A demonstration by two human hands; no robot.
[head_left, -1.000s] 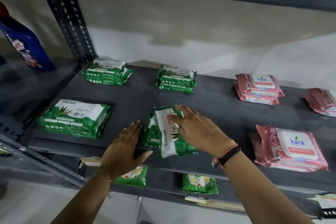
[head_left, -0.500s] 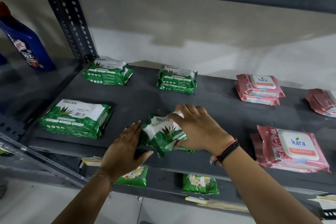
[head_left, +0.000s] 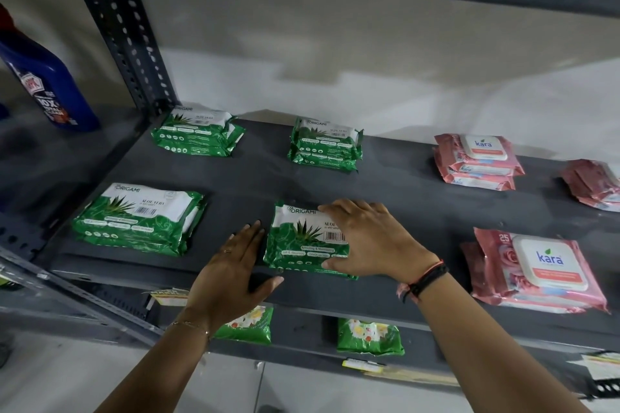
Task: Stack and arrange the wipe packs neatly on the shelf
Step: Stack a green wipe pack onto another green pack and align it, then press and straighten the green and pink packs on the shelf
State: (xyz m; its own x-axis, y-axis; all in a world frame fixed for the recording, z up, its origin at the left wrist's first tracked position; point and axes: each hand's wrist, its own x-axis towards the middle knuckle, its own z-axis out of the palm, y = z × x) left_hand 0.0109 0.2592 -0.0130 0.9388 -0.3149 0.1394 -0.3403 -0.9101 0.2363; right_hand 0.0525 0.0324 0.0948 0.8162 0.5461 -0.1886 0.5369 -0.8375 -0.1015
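Where the green pack [head_left: 303,238] lies flat at the front middle of the dark shelf [head_left: 412,211], its face reads "ORIGAMI" along the top, with an aloe plant picture, the start of "ALOE" and a barcode beside it. The same brand name shows on the front-left green stack [head_left: 139,218], which also reads "ALOE VERA", and on the two green stacks at the back, back-left [head_left: 198,131] and back-middle [head_left: 325,144]. The pink packs carry "kara" on white lids: a back stack [head_left: 478,157] and a front stack [head_left: 536,271] marked "25" at its corner. A blue bottle [head_left: 47,84] stands on the neighbouring shelf at left; its label print is too blurred to read beyond "10X".

The right hand [head_left: 372,241] rests on the right part of the green pack, fingers [head_left: 339,206] spread over its top edge and thumb at its lower edge, pressing rather than pinching. The left hand [head_left: 231,275] lies flat on the shelf just beside the pack's left edge, fingers close together and pointing up along that edge; whether they touch it I cannot tell.

Half a second ago the pack was tilted and crumpled in the right hand, lifted off the shelf; now it lies flat and square, label up. The left hand has barely moved.
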